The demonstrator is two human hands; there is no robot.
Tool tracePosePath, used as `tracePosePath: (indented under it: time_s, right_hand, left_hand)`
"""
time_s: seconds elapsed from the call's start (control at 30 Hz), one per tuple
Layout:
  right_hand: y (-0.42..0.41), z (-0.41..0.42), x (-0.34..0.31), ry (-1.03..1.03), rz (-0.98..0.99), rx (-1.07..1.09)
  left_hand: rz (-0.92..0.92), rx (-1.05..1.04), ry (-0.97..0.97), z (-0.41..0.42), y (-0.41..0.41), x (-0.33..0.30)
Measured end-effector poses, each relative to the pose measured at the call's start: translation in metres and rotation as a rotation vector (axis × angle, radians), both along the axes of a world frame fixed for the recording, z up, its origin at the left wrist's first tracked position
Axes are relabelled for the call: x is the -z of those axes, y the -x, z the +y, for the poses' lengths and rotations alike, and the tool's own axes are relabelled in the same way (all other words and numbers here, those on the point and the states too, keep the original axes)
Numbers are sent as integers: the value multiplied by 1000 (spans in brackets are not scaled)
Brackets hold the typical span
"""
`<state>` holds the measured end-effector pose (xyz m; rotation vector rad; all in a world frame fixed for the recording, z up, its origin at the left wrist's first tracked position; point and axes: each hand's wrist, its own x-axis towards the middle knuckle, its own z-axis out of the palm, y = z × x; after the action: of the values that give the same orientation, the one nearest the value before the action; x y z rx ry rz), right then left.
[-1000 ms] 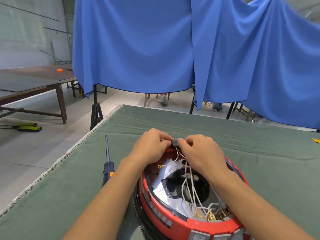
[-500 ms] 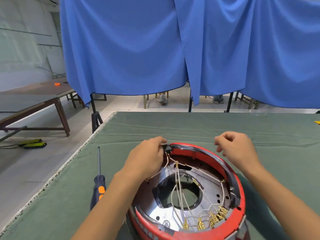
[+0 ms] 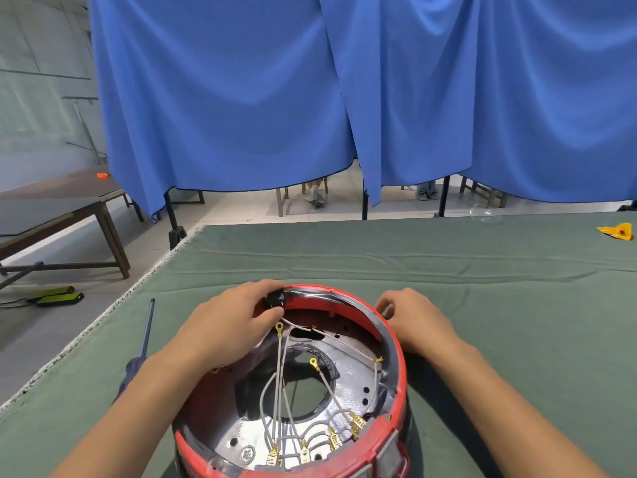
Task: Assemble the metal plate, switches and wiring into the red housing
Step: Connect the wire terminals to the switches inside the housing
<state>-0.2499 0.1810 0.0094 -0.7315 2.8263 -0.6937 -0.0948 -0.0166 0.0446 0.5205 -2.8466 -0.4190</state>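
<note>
Gripping a small black switch at the far rim of the housing, the left hand pinches it between thumb and fingers, as it did half a second ago. The right hand, then lifted clear above the cloth, has come down onto the housing's right outer wall, its fingers curled against the rim; whether it truly clasps the wall cannot be told. The housing, a round red plastic ring, sits on the green cloth close to the person. Inside lies the plate, shiny pitted metal with a round central hole. Thin grey wires with brass terminals cross it. A screwdriver with a slim steel shaft lies to the left.
</note>
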Motion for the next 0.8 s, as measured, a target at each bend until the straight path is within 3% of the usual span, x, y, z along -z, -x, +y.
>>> tracePosePath:
  time_s: [0.27,0.5,0.63,0.73,0.8]
  right_hand:
    - [-1,0,-1,28,8,56]
    - [-8,-5,-28,769,-249,49]
    - [-31,-8,-53,957,-285,-134]
    - [-49,-16,-62,898,-309,-256]
    - [-58,-21,-62,862,-335,-296]
  left_hand:
    - [13,10,-11,0,0,1]
    - [83,-4,36,0,1,2]
    - [347,62,146,5,0,-5]
    - [534,148,199,11,-2,-13]
    - [567,211,222,16,-2,-14]
